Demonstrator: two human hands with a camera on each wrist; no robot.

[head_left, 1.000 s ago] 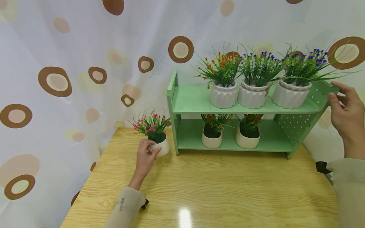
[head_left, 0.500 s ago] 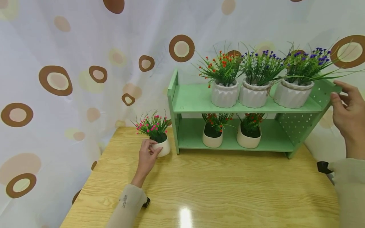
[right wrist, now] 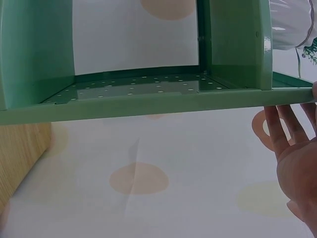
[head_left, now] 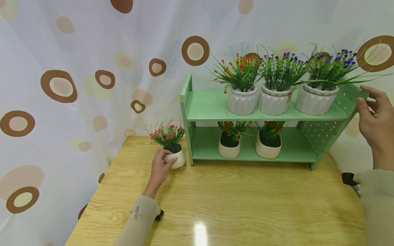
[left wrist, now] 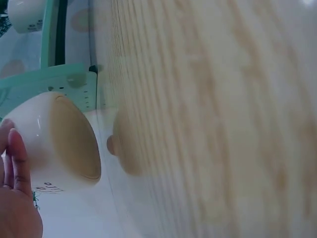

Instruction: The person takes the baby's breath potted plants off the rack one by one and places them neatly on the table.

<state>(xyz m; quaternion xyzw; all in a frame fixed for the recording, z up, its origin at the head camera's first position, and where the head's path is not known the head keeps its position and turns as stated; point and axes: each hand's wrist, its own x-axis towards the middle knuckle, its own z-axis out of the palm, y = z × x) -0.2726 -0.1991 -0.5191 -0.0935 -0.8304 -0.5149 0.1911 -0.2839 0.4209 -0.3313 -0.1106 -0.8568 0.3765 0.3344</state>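
My left hand pinches the rim of a white pot with pink flowers, just left of the green two-tier shelf. In the left wrist view the fingers lie on the side of the pot, whose underside shows, tilted and off the wood. My right hand holds the upper right corner of the shelf, thumb in front and fingers at the side panel's edge. The right wrist view has that hand at the edge of the shelf's side panel.
On the top tier stand three ribbed white pots, one with orange flowers and two with purple ones. Two cream pots with red-orange flowers stand on the lower tier. A patterned curtain hangs behind the wooden table.
My left hand and the pink-flowered pot have shifted slightly right, nearer the shelf. My right hand keeps its place on the shelf corner.
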